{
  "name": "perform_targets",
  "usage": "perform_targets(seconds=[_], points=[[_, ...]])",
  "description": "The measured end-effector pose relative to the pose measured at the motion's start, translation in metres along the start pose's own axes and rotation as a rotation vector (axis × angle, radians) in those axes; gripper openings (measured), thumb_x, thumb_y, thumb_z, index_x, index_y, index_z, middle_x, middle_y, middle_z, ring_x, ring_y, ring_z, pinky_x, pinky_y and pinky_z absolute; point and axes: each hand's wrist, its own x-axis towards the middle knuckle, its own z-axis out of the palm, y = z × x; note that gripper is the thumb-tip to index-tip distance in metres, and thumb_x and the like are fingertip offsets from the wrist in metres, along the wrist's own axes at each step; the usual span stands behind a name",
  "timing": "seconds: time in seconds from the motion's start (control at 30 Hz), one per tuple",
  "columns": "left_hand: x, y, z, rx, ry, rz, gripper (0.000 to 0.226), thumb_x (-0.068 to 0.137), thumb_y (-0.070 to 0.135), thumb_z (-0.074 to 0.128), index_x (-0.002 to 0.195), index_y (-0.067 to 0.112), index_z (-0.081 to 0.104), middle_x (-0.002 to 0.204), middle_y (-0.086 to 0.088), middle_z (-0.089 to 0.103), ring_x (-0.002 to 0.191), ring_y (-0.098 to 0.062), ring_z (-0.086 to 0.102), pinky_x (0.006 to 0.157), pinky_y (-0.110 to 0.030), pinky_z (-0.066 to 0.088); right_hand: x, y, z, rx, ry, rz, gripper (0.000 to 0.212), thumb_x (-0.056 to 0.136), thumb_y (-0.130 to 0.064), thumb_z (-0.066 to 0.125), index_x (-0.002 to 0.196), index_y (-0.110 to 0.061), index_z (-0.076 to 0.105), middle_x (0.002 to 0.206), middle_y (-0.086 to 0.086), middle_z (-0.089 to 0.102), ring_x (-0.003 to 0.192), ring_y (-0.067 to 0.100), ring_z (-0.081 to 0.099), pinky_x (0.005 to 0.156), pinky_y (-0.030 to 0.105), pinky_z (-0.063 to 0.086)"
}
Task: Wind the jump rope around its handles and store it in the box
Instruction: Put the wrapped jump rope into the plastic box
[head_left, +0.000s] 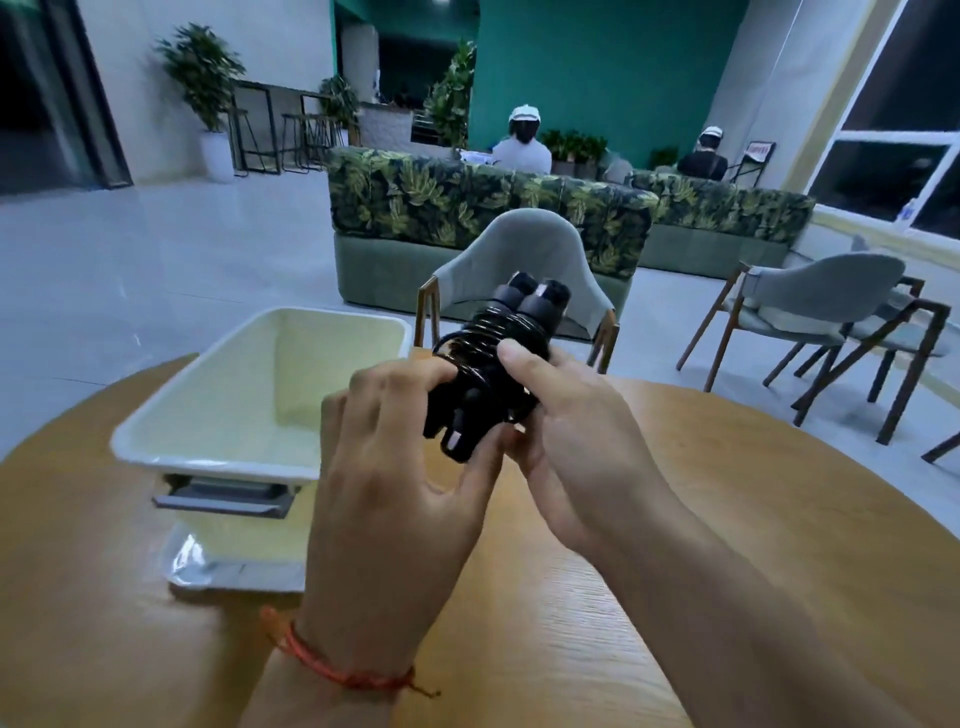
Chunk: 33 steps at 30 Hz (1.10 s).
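Two black jump rope handles (519, 312) lie side by side as one bundle, raised above the table and tilted away from me. Thin black rope (480, 345) is coiled in several turns around their middle. My left hand (395, 467) grips the near end of the bundle from the left and below. My right hand (566, 431) holds it from the right, forefinger lying over the coils. The pale open box (249, 462) stands on the table just left of my hands, with nothing visible inside.
The round wooden table (727, 519) carries the box, which rests on a white lid or tray (208, 571). A grey chair (524, 249) stands behind the table, more chairs (831, 312) at right. Sofas and two seated persons are farther back.
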Motion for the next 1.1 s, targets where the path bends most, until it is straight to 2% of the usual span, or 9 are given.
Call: perform_targets(seconds=[0.13, 0.27, 0.37, 0.47, 0.63, 0.73, 0.9, 1.0, 1.1], points=[[0.019, -0.035, -0.046, 0.1, 0.115, -0.097, 0.031, 0.094, 0.033, 0.078, 0.118, 0.015, 0.073, 0.122, -0.003, 0.069, 0.116, -0.027, 0.056, 0.102, -0.015, 0.033, 0.052, -0.011, 0.057, -0.433, -0.162, -0.093, 0.029, 0.105, -0.024, 0.064, 0.129, -0.008, 0.071, 0.124, 0.024, 0.08, 0.111, 0.04, 0.08, 0.106, 0.06, 0.06], [0.026, -0.086, -0.082, 0.163, 0.183, -0.262, 0.017, 0.101, 0.019, 0.066, 0.117, 0.015, 0.073, 0.124, -0.005, 0.069, 0.124, -0.027, 0.053, 0.102, -0.031, 0.038, 0.106, 0.004, 0.109, -1.002, -0.314, -0.165, 0.03, 0.1, -0.032, 0.066, 0.127, -0.017, 0.068, 0.114, 0.008, 0.082, 0.102, 0.032, 0.079, 0.09, 0.058, 0.066], [0.026, -0.112, -0.092, 0.173, 0.151, -0.432, 0.022, 0.102, 0.015, 0.061, 0.123, 0.017, 0.069, 0.129, -0.007, 0.066, 0.129, -0.032, 0.051, 0.101, -0.043, 0.046, 0.14, 0.033, 0.132, -1.468, -0.482, -0.178, 0.024, 0.101, -0.027, 0.065, 0.122, -0.015, 0.069, 0.109, 0.009, 0.08, 0.097, 0.032, 0.076, 0.082, 0.048, 0.064], [0.027, -0.117, -0.091, 0.153, 0.082, -0.51, 0.033, 0.099, 0.016, 0.064, 0.132, 0.02, 0.061, 0.131, -0.005, 0.063, 0.124, -0.031, 0.056, 0.088, -0.041, 0.05, 0.161, 0.063, 0.135, -1.803, -0.62, -0.092, 0.02, 0.099, -0.024, 0.066, 0.113, -0.011, 0.073, 0.101, 0.013, 0.08, 0.084, 0.03, 0.071, 0.064, 0.035, 0.053], [0.027, -0.133, -0.092, 0.052, 0.065, -0.658, 0.039, 0.102, 0.012, 0.059, 0.138, 0.024, 0.05, 0.135, -0.001, 0.061, 0.104, -0.024, 0.06, 0.064, -0.018, 0.04, 0.178, 0.101, 0.148, -1.895, -0.716, -0.068, 0.022, 0.101, -0.017, 0.063, 0.12, -0.007, 0.069, 0.101, 0.015, 0.075, 0.083, 0.03, 0.062, 0.056, 0.032, 0.041], [0.026, -0.135, -0.09, 0.024, 0.047, -0.69, 0.043, 0.102, 0.009, 0.055, 0.14, 0.026, 0.047, 0.136, -0.004, 0.061, 0.105, -0.029, 0.064, 0.061, -0.017, 0.041, 0.183, 0.112, 0.146, -1.901, -0.758, 0.041, 0.019, 0.102, -0.021, 0.065, 0.12, -0.015, 0.06, 0.102, 0.008, 0.07, 0.096, 0.034, 0.07, 0.07, 0.037, 0.05], [0.026, -0.134, -0.092, 0.008, 0.059, -0.723, 0.042, 0.103, 0.011, 0.055, 0.141, 0.027, 0.046, 0.138, -0.001, 0.06, 0.107, -0.031, 0.064, 0.06, -0.018, 0.041, 0.177, 0.091, 0.148, -1.888, -0.721, -0.116, 0.095, 0.093, -0.054, 0.079, 0.17, -0.024, 0.033, 0.17, 0.006, 0.048, 0.153, 0.034, 0.048, 0.12, 0.051, 0.044], [0.025, -0.135, -0.092, -0.041, 0.087, -0.729, 0.043, 0.104, 0.013, 0.056, 0.142, 0.028, 0.046, 0.133, 0.006, 0.057, 0.106, -0.026, 0.061, 0.062, -0.018, 0.041, 0.177, 0.072, 0.142, -1.865, -0.548, -0.245, 0.084, 0.096, -0.066, 0.068, 0.168, -0.034, 0.039, 0.172, -0.003, 0.047, 0.154, 0.027, 0.048, 0.12, 0.048, 0.043], [0.026, -0.135, -0.093, -0.114, 0.126, -0.753, 0.047, 0.104, 0.014, 0.056, 0.147, 0.029, 0.044, 0.141, 0.014, 0.057, 0.109, -0.019, 0.058, 0.066, -0.015, 0.04, 0.176, 0.063, 0.126, -1.831, -0.339, -0.233, 0.069, 0.1, -0.06, 0.06, 0.162, -0.032, 0.046, 0.166, 0.0, 0.052, 0.15, 0.031, 0.05, 0.117, 0.053, 0.041]])
